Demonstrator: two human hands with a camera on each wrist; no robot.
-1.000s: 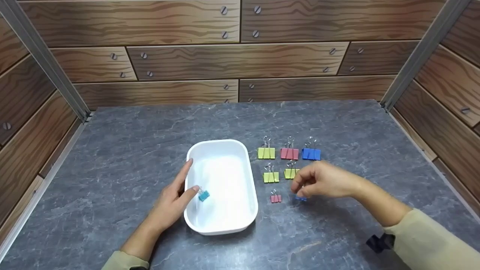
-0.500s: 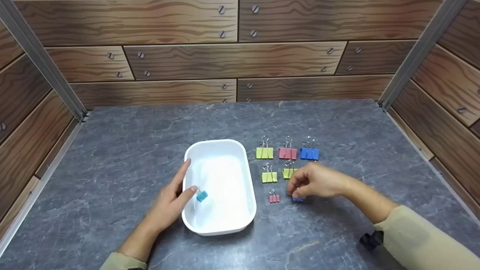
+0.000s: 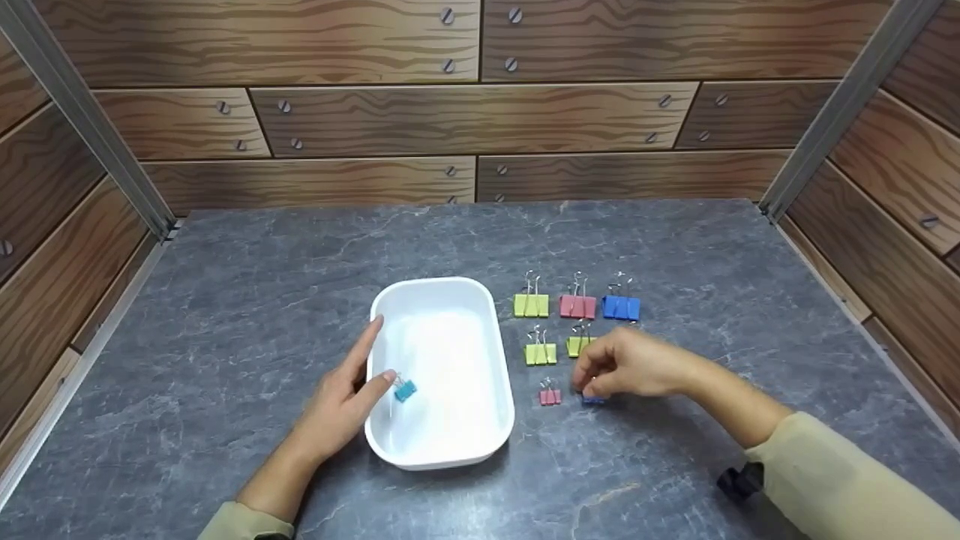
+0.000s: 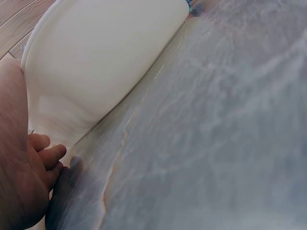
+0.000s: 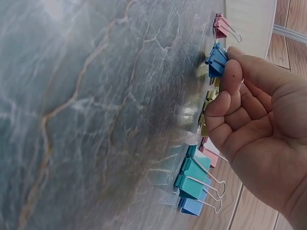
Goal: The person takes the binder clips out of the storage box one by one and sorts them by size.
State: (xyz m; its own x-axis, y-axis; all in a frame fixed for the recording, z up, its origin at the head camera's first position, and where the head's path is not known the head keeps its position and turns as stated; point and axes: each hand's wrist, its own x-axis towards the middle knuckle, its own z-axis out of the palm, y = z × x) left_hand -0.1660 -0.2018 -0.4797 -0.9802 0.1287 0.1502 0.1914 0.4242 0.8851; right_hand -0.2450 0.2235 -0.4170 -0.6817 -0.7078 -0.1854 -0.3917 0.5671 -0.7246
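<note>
My left hand [image 3: 337,405] grips the left wall of a white plastic tray [image 3: 501,352], thumb over the rim. In the left wrist view, its other fingers [image 4: 50,155] curl by the tray's outer side. A small teal binder clip [image 3: 405,390] lies inside the tray near that thumb. My right hand [image 3: 637,364] pinches a small blue binder clip [image 5: 217,61] by its wire handles between thumb and index finger, low at the tabletop. Just left of it stands a small pink binder clip [image 3: 550,397]. The right hand partly covers a yellow binder clip [image 3: 580,346].
Behind stand larger yellow [image 3: 531,305], pink [image 3: 577,307] and blue [image 3: 622,307] binder clips in a row. Another yellow clip [image 3: 540,354] is nearer. A teal binder clip [image 5: 194,175] shows beside the right hand. Wood-patterned panels [image 3: 472,120] enclose the grey marbled table [image 3: 300,262].
My right hand has shifted slightly left and down onto the small blue clip, fingertips closer together. The left hand and tray have stayed in place.
</note>
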